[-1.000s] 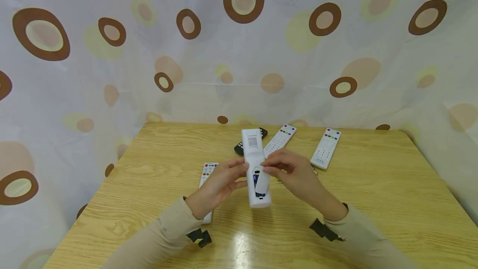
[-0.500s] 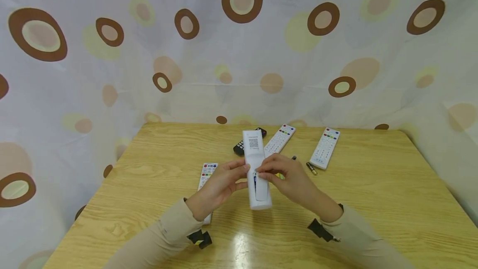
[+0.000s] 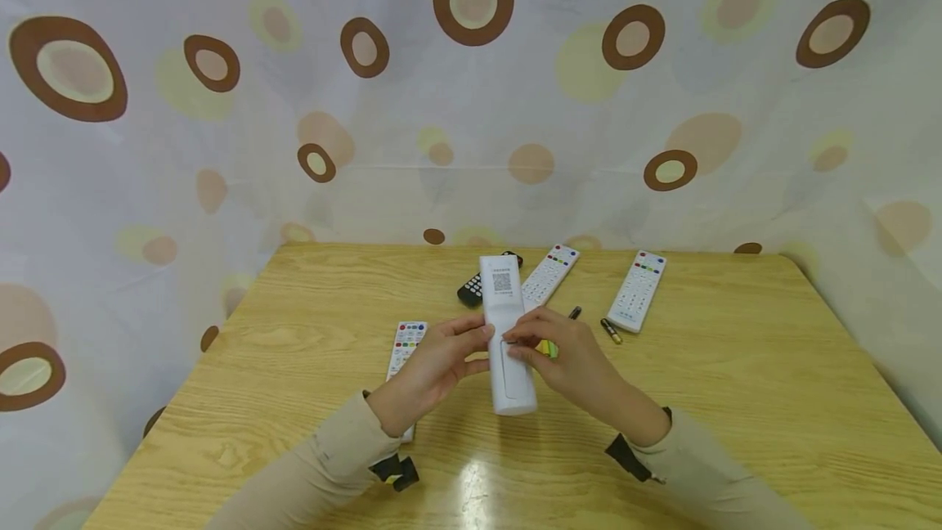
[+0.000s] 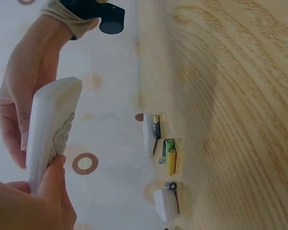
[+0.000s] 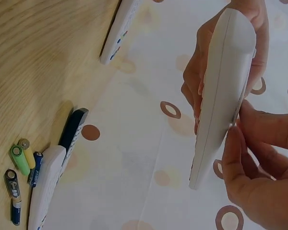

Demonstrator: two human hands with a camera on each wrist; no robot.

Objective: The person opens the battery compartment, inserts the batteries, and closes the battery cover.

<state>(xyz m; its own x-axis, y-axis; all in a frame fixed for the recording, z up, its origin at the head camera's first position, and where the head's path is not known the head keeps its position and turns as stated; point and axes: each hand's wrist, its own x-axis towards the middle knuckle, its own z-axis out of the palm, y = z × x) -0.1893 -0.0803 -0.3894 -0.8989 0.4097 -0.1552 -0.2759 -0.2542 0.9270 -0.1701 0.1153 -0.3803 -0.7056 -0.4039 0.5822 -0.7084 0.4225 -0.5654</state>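
Note:
My left hand (image 3: 434, 362) grips a white remote control (image 3: 502, 301) by its side, back face up, above the table. A QR label shows at its far end. The battery cover (image 3: 519, 379) lies over the compartment at the near end, its outline visible on the back. My right hand (image 3: 570, 354) pinches the cover's upper end between thumb and fingers. In the right wrist view the cover's thin edge (image 5: 236, 112) stands slightly off the remote's back at the fingertips. The batteries inside are hidden now. The left wrist view shows the remote's keys (image 4: 62, 136) on its other face.
On the wooden table (image 3: 316, 293) lie a black remote (image 3: 469, 290) and white remotes at the back (image 3: 550, 275), right (image 3: 637, 293) and left (image 3: 407, 346). Loose batteries lie among them: a yellow one (image 4: 171, 162), a green one (image 5: 20, 159) and a black-and-gold one (image 3: 612, 331).
The battery cover has turned from askew to lined up with the remote and come down over the compartment, hiding the blue batteries. My right hand has shifted slightly left; the left keeps its hold.

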